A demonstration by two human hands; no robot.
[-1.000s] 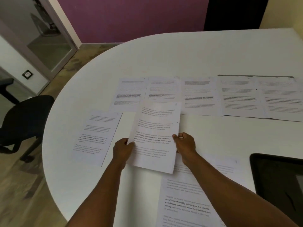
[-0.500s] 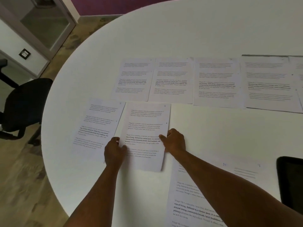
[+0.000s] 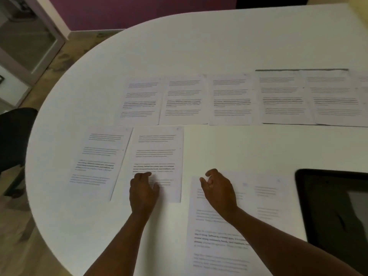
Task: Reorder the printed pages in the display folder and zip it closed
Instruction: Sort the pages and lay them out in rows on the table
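Currently, printed white paper pages with blocks of dark text lie spread over a rounded white surface [image 3: 199,46]. A far row of five sheets [image 3: 231,99] runs left to right, edge against edge, and the two rightmost of them lie on something flat and dark whose grey edge [image 3: 301,70] shows just behind them; what it is cannot be told. Nearer, two more pages sit side by side: a left near page [image 3: 95,158], and a middle near page [image 3: 159,154] just right of it. The left hand [image 3: 143,191] rests on the lower part of that middle page, fingers loosely bent and lying flat on the paper, its grip around nothing. The right hand [image 3: 218,188] hangs just right of that page, above the top of a near stack of printed sheets [image 3: 219,236]; its fingers are loosely curled and apart, holding nothing. Another sheet [image 3: 266,196] shows from under that stack on its right. A black flat rectangular object [image 3: 334,212] lies at the right edge of the surface. To the left, off the surface, a black office chair [image 3: 14,136] stands on the wood-pattern floor [image 3: 18,226].
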